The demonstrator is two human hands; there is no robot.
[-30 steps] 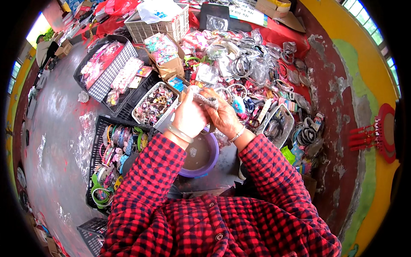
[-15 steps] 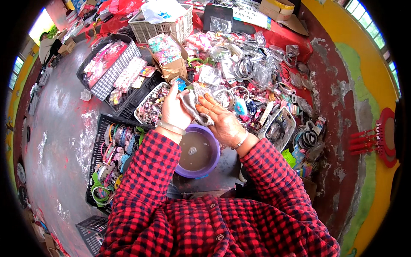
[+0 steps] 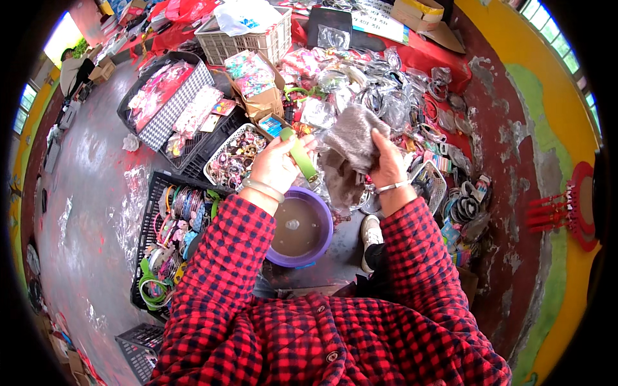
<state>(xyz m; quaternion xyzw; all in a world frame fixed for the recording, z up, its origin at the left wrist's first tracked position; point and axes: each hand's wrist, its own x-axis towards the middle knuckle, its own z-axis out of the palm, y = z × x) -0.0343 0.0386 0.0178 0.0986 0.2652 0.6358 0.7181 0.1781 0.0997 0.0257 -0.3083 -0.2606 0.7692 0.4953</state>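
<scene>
My left hand grips a wide, curved green band that looks like a headband, tilted above the far rim of the basin. In my right hand is a grey-brown cloth, hanging loosely from the thumb and fingers to the right of the band. Cloth and band are apart. Below and between my forearms stands a purple basin with murky water in it. Beyond my left hand is a white basket of small hair ties and trinkets.
A black crate of headbands stands left of my forearm. Bagged hair goods are heaped ahead on red cloth. A houndstooth box, a cardboard box and a white basket are around. My shoe is right of the basin.
My hands, previously close together around the cloth, have moved apart. The cloth now hangs unfolded from my right hand, and the green band shows in my left hand.
</scene>
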